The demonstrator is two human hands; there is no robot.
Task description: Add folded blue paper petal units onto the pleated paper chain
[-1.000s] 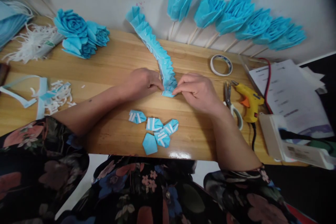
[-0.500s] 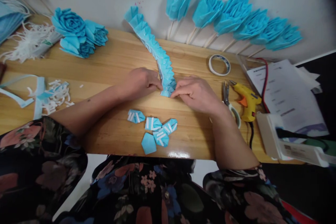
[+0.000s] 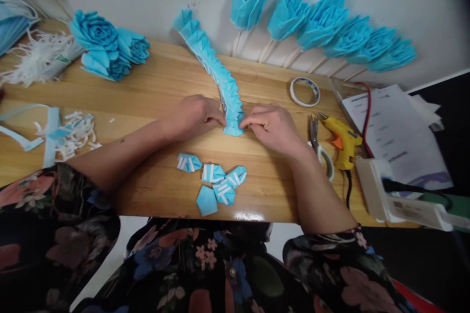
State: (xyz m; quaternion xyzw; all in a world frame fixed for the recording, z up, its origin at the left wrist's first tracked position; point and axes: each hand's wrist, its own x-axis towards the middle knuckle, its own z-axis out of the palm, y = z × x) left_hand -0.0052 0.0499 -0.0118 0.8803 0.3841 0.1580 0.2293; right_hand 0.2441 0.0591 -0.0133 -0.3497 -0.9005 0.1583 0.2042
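A long strip of pleated light-blue petals (image 3: 220, 74) curves over the wooden table, its far end leaning on the wall. My left hand (image 3: 195, 117) pinches the left edge of its near end, fingers curled. Against the right edge of that same end, my right hand (image 3: 270, 126) has thumb and forefinger closed together. Nearer to me lie several folded blue pieces (image 3: 212, 173) with white tape strips on them. A plain blue pentagon piece (image 3: 207, 200) lies beside them.
Blue flowers on sticks (image 3: 322, 22) lean along the wall. At right are a tape roll (image 3: 304, 91), scissors (image 3: 320, 146), a yellow glue gun (image 3: 342, 141), a white power strip (image 3: 396, 200) and papers (image 3: 400, 127). Blue flowers (image 3: 106, 44), white cords (image 3: 44, 56) and scraps (image 3: 75, 134) lie left.
My right fingers have shifted slightly at the right edge of the strip's near end. My left hand stays at the left edge. The whole view has moved a little.
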